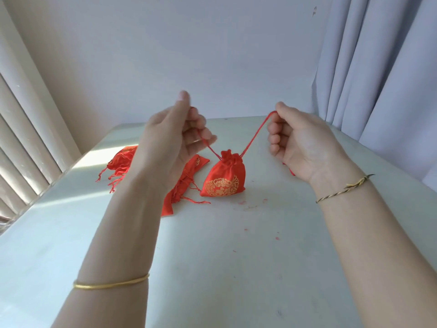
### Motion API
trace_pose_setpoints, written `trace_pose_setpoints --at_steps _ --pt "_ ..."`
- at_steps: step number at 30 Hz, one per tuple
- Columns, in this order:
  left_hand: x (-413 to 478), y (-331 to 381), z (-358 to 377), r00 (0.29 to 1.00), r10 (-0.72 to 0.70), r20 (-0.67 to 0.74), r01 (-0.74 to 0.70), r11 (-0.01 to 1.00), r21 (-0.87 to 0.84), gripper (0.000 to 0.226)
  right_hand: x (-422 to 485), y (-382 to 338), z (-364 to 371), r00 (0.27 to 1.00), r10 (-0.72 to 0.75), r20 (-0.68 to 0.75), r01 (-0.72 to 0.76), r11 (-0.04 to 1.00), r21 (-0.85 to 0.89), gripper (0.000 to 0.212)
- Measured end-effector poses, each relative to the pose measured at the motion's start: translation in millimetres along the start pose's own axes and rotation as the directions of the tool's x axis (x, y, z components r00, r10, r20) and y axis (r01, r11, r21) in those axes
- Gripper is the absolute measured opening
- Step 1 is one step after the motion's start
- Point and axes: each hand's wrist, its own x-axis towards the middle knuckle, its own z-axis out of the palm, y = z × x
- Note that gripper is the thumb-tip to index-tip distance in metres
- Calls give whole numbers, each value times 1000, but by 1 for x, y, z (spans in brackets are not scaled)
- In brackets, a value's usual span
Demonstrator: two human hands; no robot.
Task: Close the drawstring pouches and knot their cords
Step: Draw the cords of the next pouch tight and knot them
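A red drawstring pouch [222,179] with a gold pattern stands on the pale table [236,256], its mouth gathered tight. Two red cords run up from its neck in a V. My left hand [175,136] pinches the left cord [208,144] above and left of the pouch. My right hand [300,143] pinches the right cord [257,131] above and right of it. Both cords are taut. A loose red cord end [292,172] shows below my right palm.
Two more red pouches [121,162] [186,183] lie flat on the table to the left, partly behind my left forearm, with loose cords trailing. A wall stands behind the table, curtains [383,67] hang at the right, blinds at the left. Small red specks dot the tabletop.
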Motion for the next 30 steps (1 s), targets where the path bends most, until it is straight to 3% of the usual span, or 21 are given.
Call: trace_pose_setpoints --at_steps 4,9,12,16,20,24,30 --pt "-5 -1 8 992 -18 127 -23 948 317 10 -18 -6 22 981 -120 152 144 976 -161 29" --pt "-9 -4 12 967 -21 253 -118 845 521 8 -27 -9 30 943 -222 247 288 918 -273 29" --pt "-10 -5 17 979 51 196 -158 799 580 9 -27 -8 31 941 -229 251 293 919 -262 28" --pt "-8 -3 15 988 91 128 -148 812 565 11 -20 -8 23 964 -147 223 211 933 -293 21" --pt "-6 -2 13 986 114 122 -163 811 561 12 -21 -5 18 950 -40 309 171 895 -412 34" --pt "-6 -1 12 986 110 129 -161 842 515 15 -21 2 22 929 -73 363 233 878 -419 13" --pt "-8 2 10 994 59 95 -93 909 406 15 -15 1 19 964 -178 197 244 888 -390 12"
